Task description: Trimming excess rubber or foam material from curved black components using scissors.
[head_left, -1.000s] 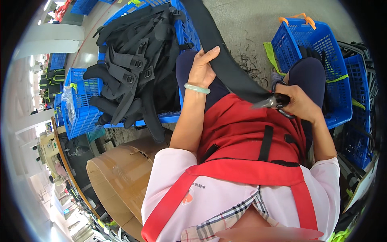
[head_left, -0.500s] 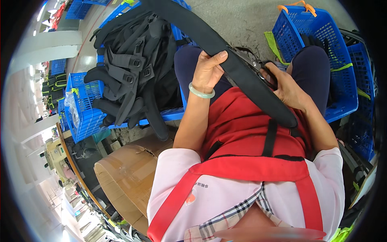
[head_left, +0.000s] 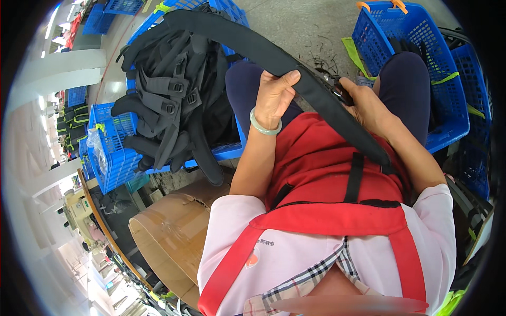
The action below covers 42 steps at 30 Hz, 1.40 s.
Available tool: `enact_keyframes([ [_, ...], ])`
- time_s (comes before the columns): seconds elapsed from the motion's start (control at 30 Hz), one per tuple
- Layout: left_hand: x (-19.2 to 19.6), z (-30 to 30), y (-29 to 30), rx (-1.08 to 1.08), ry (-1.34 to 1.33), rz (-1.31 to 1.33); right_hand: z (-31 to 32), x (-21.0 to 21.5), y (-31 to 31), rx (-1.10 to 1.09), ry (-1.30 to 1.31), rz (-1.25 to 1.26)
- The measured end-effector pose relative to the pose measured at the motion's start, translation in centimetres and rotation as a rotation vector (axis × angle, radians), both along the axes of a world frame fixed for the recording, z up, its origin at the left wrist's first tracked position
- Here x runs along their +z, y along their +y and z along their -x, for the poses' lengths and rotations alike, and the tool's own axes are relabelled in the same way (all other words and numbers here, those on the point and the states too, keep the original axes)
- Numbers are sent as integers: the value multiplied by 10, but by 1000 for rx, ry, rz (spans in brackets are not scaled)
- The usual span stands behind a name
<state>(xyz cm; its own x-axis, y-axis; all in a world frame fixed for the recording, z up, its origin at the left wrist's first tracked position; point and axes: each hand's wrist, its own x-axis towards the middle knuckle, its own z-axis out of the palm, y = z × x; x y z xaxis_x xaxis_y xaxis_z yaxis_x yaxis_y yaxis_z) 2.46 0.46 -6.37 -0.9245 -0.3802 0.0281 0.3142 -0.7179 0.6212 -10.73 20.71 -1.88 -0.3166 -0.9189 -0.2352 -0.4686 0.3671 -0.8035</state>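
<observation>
A long black padded strap (head_left: 332, 113) runs slantwise from the pile at the upper left down across my lap. My left hand (head_left: 276, 97) pinches its near edge between thumb and fingers, about midway along. On the strap's other edge, my right hand (head_left: 369, 108) grips a pair of scissors (head_left: 329, 80). Their metal part lies close along the strap, while the dark handles are mostly covered by my fingers. Whether the blades touch the strap or a thread, I cannot tell. The strap's lower end rests over my red apron (head_left: 311, 158).
A blue crate (head_left: 232, 151) at the left is heaped with black straps (head_left: 174, 89) with buckles. Beside it are a smaller blue basket (head_left: 113, 158) and a cardboard box (head_left: 171, 229). More blue crates (head_left: 448, 124) stand at the right. Dark scraps lie on the floor (head_left: 316, 42).
The strap's far part has dropped and now bends over the pile at the upper left. My right hand has moved slightly forward and left with the scissors; my left hand keeps its hold.
</observation>
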Motion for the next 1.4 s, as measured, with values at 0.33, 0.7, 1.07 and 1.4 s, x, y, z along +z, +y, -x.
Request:
enact_keyframes([
  [0.33, 6, 0, 2, 0, -25, 17, 6, 18, 15, 8, -47, 11],
  [0.7, -1, 2, 7, 7, -35, -38, -7, 1, 2, -62, -96, 5],
  [1.07, 0, 3, 8, -28, -35, -112, -3, -21, 4, -35, -119, 170],
  [1.4, 3, 3, 9, -35, -15, -46, 12, 9, 15, 62, -26, 29],
])
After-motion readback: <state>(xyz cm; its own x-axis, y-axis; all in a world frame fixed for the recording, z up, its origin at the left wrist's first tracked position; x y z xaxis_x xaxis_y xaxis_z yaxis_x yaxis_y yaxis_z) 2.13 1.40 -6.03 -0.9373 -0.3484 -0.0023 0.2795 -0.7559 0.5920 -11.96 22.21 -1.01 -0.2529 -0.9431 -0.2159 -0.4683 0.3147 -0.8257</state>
